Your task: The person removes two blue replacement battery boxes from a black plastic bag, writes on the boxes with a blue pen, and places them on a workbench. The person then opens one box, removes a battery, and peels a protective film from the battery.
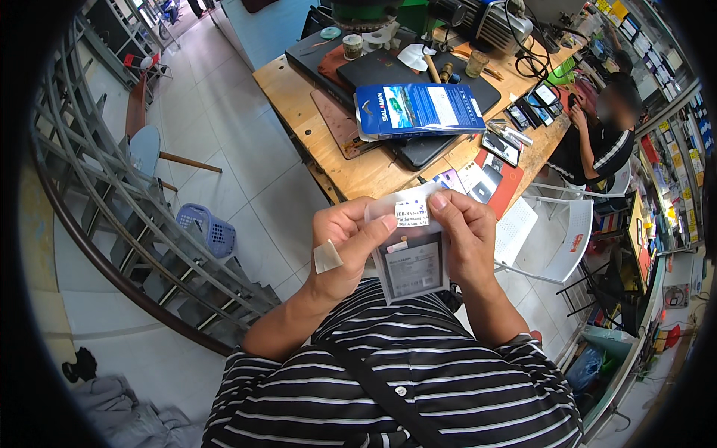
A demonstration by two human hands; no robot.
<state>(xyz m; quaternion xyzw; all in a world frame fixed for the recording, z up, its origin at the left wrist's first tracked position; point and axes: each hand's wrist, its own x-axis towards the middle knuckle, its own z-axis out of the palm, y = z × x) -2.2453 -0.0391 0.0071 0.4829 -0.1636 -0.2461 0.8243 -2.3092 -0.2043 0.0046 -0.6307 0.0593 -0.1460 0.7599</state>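
Note:
Between my two hands hangs a translucent plastic pouch (379, 275), held in front of my chest. Inside it lies a flat dark phone battery (413, 269) with printing on its face. A white label (412, 213) with handwriting sits at the pouch's top edge. My left hand (345, 243) pinches the upper left, its thumb on the label's edge. A piece of pale tape (327, 256) sticks to this hand near the thumb's base. My right hand (464, 233) grips the upper right corner, thumb on the front. Fingers behind the pouch are partly hidden.
A wooden workbench (299, 97) ahead bears a blue box (422, 108), dark laptops, several phones and tools. To the right, a person (601, 138) sits beyond a white chair (564, 239). A stair railing (142, 284) and a purple basket (205, 230) are at left.

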